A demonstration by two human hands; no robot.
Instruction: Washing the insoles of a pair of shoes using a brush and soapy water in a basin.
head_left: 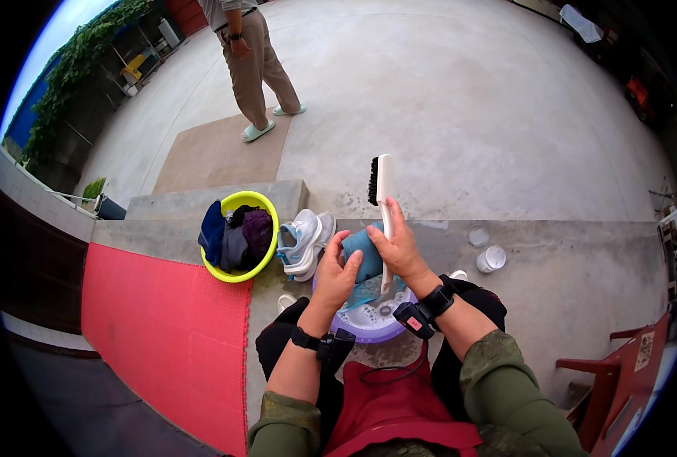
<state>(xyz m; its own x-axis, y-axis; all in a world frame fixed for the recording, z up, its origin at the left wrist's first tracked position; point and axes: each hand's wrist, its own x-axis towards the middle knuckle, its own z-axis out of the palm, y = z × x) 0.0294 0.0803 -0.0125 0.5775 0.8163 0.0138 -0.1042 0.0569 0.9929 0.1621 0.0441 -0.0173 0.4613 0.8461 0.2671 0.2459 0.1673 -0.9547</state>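
My right hand (pixel 401 247) grips a white long-handled scrub brush (pixel 385 183), held upright with its black bristles facing left. A blue-grey item (pixel 364 254), seemingly fabric, is between my two hands; its exact kind I cannot make out. Around its left side curl the fingers of my left hand (pixel 336 274), and my right fingers touch its other side. Both hands are over a purple basin (pixel 372 337) of foamy water between my feet. Lighter blue material (pixel 363 292) hangs below the item into the basin.
Left of the basin stand white-and-blue sneakers (pixel 302 244) and a yellow-green tub (pixel 271 259) of dark clothes. A white container (pixel 491 260) and its round lid (pixel 478 237) lie to the right. A person (pixel 256 65) stands beyond the step; a red-brown wooden stool (pixel 620 373) is at lower right.
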